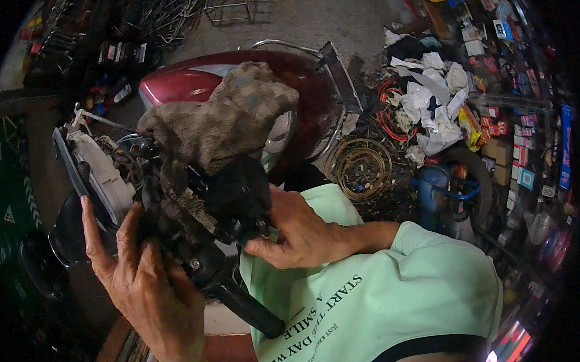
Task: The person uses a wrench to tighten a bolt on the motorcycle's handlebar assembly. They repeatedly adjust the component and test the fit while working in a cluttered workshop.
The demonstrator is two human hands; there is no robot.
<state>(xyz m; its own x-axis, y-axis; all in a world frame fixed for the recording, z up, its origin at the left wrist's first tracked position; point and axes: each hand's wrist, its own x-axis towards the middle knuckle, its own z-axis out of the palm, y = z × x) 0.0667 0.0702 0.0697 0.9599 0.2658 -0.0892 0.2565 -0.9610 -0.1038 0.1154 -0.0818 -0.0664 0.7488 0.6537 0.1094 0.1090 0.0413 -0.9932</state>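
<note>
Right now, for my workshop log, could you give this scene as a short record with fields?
Left hand: fingers spread by the pale panel; contact unclear
Right hand: at a black part; grip partly hidden
Motorbike: red, brown cloth draped over it
Handlebar grip: black
Beyond: tan coil, crumpled white scraps

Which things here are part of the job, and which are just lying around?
Seemingly in the job:
- left hand, fingers spread beside the handlebar grip
- right hand, at a black part
- red motorbike body, brown cloth draped over it

Seemingly just lying about:
- coiled tubing
- crumpled white paper or cloth
- small boxes
</note>
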